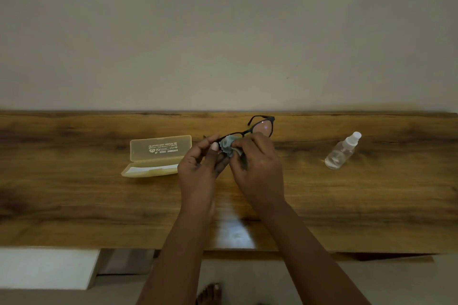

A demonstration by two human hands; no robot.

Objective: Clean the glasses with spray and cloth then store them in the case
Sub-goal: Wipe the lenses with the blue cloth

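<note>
Count: one pair of glasses (257,129), one cloth (229,146), one case (158,155), one spray bottle (343,151), two hands, all on or over one wooden table (74,193) set against a plain wall (223,32). Glasses are dark-framed, held up above the tabletop at centre, tilted, one lens sticking out up and to the right of the hands, temple arm folded out behind it. Left hand (198,166) has fingers curled round the frame's left end, thumb on the near side, so clamped on the glasses. Right hand (257,168) pinches the grey-green cloth, bunched, against the left lens area; fingers closed tight on the cloth, the lens under it is hidden. Case is translucent yellow, lid open and standing back, printed text on the lid upside down to camera, something pale lying in the base; it sits just left of the left hand, not touching. Spray bottle is clear with a white cap, upright, well off to the right, untouched. A bare foot (209,293) shows on the floor below the table edge
</note>
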